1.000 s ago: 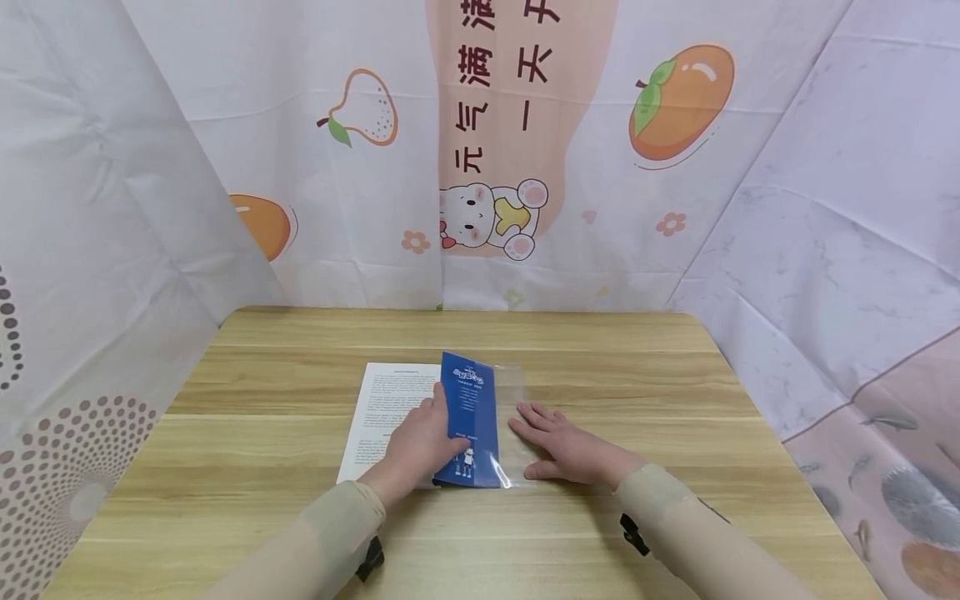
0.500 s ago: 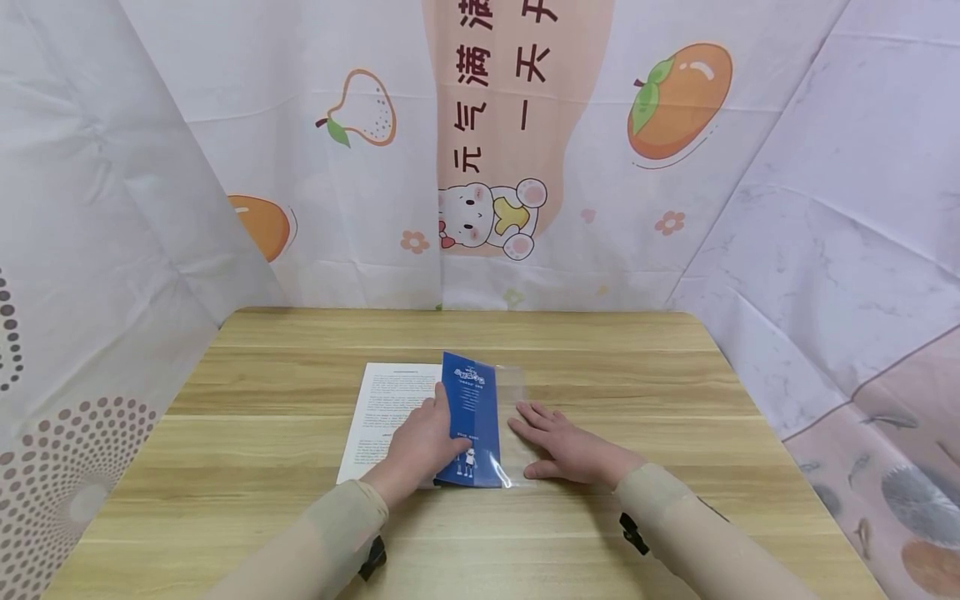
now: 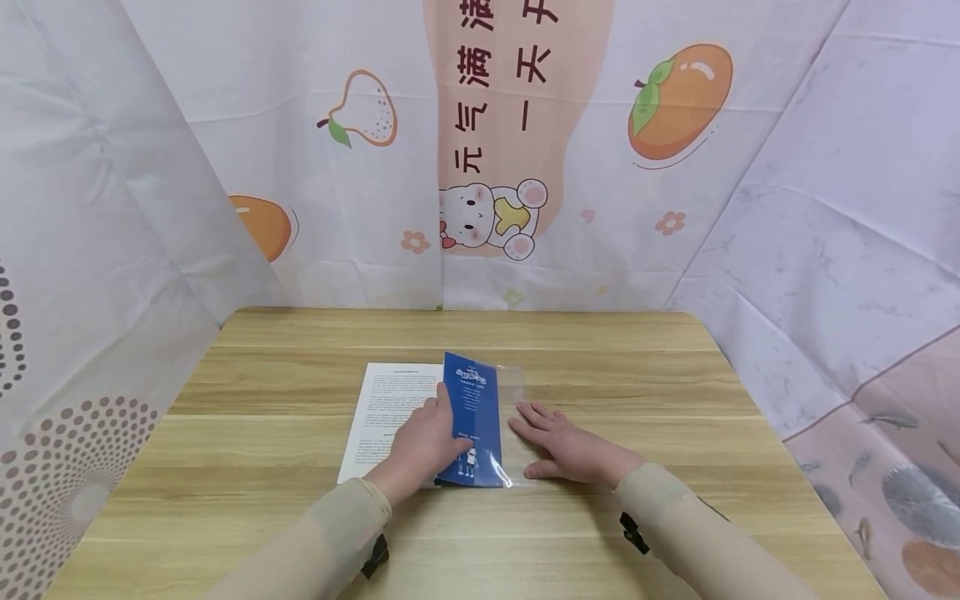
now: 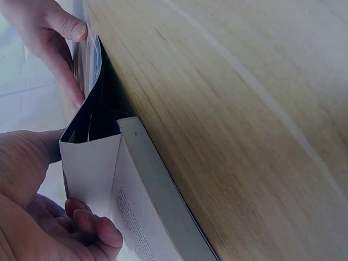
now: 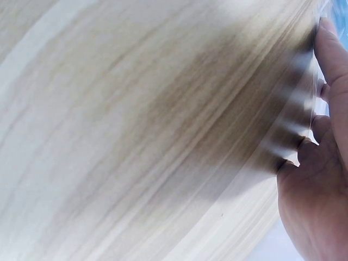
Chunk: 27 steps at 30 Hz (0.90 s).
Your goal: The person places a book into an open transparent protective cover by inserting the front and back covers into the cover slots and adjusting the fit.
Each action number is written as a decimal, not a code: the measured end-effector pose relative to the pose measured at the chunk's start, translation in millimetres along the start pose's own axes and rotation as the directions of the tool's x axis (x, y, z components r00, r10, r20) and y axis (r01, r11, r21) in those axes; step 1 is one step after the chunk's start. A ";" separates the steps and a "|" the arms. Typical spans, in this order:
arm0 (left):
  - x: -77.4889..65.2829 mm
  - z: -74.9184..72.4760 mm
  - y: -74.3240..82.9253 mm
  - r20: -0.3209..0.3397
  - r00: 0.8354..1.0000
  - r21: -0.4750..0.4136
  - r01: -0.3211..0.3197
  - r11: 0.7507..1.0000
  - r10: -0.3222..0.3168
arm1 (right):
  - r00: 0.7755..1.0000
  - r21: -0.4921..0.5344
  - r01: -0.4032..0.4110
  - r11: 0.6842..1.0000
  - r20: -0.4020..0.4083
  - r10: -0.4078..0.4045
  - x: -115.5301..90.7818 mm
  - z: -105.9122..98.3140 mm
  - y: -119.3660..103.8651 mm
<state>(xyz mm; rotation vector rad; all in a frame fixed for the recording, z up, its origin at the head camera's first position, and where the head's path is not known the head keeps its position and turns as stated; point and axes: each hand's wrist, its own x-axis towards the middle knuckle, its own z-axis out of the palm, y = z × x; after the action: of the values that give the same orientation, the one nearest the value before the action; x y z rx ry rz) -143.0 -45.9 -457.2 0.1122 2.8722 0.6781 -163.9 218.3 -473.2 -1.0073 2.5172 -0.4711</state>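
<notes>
A thick book (image 3: 392, 404) lies open on the table, a white printed page facing up on its left. Its blue cover (image 3: 480, 400) stands partly raised and carries white print and small figures. My left hand (image 3: 422, 442) pinches the raised cover, thumb on the blue face and fingers on the white side. From the blue cover's right side extends a clear plastic sleeve (image 3: 512, 382). Flat on that plastic rests my right hand (image 3: 566, 446), fingers spread. In the left wrist view the lifted cover (image 4: 89, 168) bends up from the page block (image 4: 155, 187).
The wooden table (image 3: 300, 533) has a rounded far edge, with a printed curtain (image 3: 360, 192) hanging behind it. More cloth hangs along the left and right sides. A black strap piece (image 3: 633, 533) hangs under the right sleeve, with another under the left.
My left hand and the cover's raised edge have shifted very slightly to the right. The right hand stays in place on the plastic.
</notes>
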 end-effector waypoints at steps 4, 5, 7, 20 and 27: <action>0.0 0.4 1.2 0.003 1.000 0.005 0.001 1.000 -0.001 | 1.000 0.003 -0.002 1.000 -0.001 0.002 -0.4 -0.8 -1.0; 0.1 0.5 1.5 0.002 1.000 0.007 0.000 1.000 0.000 | 1.000 0.004 -0.001 1.000 -0.002 0.001 -0.6 -1.1 -1.3; -0.1 0.7 2.0 0.002 1.000 0.009 -0.001 1.000 0.001 | 1.000 0.007 0.000 1.000 -0.004 0.000 -0.8 -1.5 -1.5; 0.2 1.3 4.4 0.009 1.000 0.007 0.004 1.000 -0.004 | 1.000 0.013 -0.016 1.000 0.007 0.016 -0.5 -0.5 -0.7; -0.7 0.7 5.5 0.013 1.000 0.017 0.002 1.000 -0.002 | 1.000 0.017 -0.023 1.000 0.011 0.023 -0.3 0.3 -1.8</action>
<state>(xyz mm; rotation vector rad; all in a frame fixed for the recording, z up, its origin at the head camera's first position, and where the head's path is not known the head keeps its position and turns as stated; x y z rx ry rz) -142.0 -40.7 -455.2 0.1156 2.8653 0.6508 -162.5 217.3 -472.6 -0.9710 2.5081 -0.4785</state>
